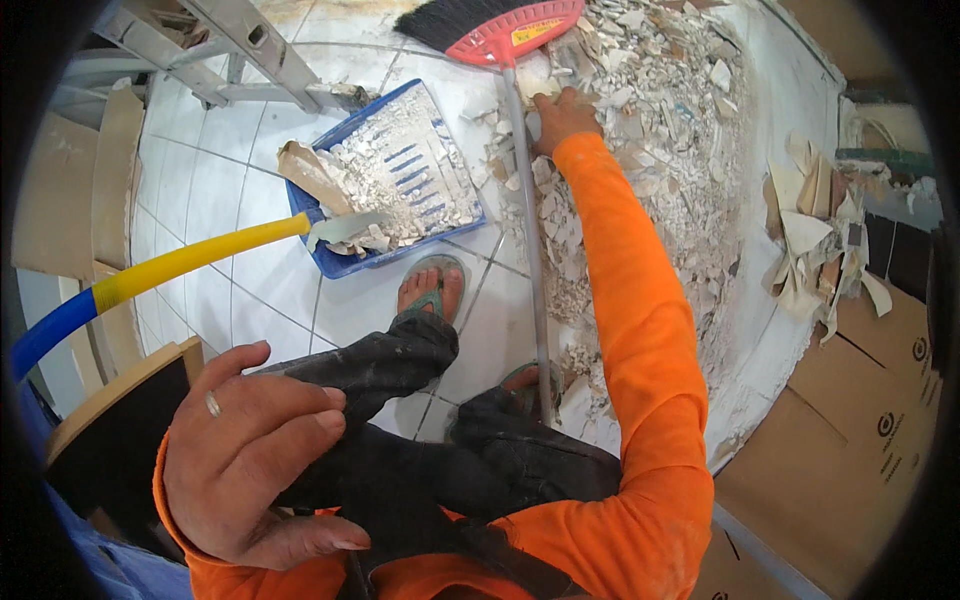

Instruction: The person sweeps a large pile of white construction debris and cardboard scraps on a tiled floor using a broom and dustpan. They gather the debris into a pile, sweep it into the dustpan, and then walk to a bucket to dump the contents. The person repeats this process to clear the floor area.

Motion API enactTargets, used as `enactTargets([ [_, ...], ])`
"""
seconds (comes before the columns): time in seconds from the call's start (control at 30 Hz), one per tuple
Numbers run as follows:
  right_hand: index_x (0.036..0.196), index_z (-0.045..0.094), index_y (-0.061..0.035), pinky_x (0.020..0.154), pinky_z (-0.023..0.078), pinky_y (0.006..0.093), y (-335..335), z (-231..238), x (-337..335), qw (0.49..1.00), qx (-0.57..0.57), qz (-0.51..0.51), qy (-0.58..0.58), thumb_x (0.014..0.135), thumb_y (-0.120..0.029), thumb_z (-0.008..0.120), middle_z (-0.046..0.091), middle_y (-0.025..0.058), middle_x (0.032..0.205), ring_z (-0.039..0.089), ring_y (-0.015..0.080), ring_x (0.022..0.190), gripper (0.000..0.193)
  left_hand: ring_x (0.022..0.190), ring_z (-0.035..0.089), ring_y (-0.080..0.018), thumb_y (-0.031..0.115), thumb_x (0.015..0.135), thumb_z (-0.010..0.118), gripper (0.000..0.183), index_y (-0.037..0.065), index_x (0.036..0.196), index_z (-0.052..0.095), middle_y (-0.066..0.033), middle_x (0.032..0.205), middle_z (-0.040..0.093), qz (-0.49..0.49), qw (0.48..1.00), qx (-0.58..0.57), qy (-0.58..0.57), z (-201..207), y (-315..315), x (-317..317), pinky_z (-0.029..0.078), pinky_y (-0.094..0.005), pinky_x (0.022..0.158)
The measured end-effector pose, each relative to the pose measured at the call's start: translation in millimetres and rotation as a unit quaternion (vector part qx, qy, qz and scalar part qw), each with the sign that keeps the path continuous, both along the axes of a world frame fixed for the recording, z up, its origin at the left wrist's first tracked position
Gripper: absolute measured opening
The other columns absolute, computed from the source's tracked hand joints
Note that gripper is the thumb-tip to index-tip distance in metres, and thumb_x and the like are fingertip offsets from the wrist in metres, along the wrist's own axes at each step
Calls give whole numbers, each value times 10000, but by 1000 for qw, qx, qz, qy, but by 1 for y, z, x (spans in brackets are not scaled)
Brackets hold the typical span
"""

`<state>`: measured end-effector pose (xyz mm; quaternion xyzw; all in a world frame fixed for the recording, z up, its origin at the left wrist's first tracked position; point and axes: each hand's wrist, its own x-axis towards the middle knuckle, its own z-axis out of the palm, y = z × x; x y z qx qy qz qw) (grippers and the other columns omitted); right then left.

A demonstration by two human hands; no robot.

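My right hand [566, 122] reaches into a pile of broken plaster and paint chips [650, 150], just right of the broom's grey stick [527, 220]. Its fingers curl down among the chips, and what they hold is partly hidden. The broom has a red head [510, 32] with black bristles and lies along the pile's left side. My left hand [255, 460] hovers low at the left, fingers bent and apart, with nothing in it. A blue dustpan [470, 226], loaded with white rubble and larger flakes, lies on the tiles; its yellow and blue handle [200, 250] rises to the left.
An aluminium ladder [250, 50] stands at the far left, near cardboard sheets [60, 190]. Torn peeled flakes [815, 225] heap at the right beside flattened brown cardboard [850, 420]. My sandalled feet [432, 285] are on white floor tiles [270, 290] between dustpan and pile.
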<state>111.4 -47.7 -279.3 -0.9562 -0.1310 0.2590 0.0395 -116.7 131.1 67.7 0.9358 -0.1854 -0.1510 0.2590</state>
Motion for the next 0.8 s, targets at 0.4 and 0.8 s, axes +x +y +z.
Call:
enactTargets([
  [0.4, 1034, 559, -49, 782, 448, 295, -136, 37, -9, 832, 493, -206, -151, 737, -115, 639, 599, 128, 978, 585, 220, 891, 314, 730, 613, -225, 582, 637, 627, 588, 57, 889, 547, -117, 819, 613, 14, 1000, -6, -9, 0, -1, -9, 412, -466, 825],
  [0.8, 1175, 418, 6, 780, 441, 284, -194, 60, -61, 559, 729, -394, -44, 785, -59, 593, 557, 77, 1062, 553, 163, 907, 432, 739, 611, -240, 581, 648, 622, 600, 55, 926, 545, -133, 834, 609, -42, 999, -14, -8, 2, -15, -3, 406, -474, 831],
])
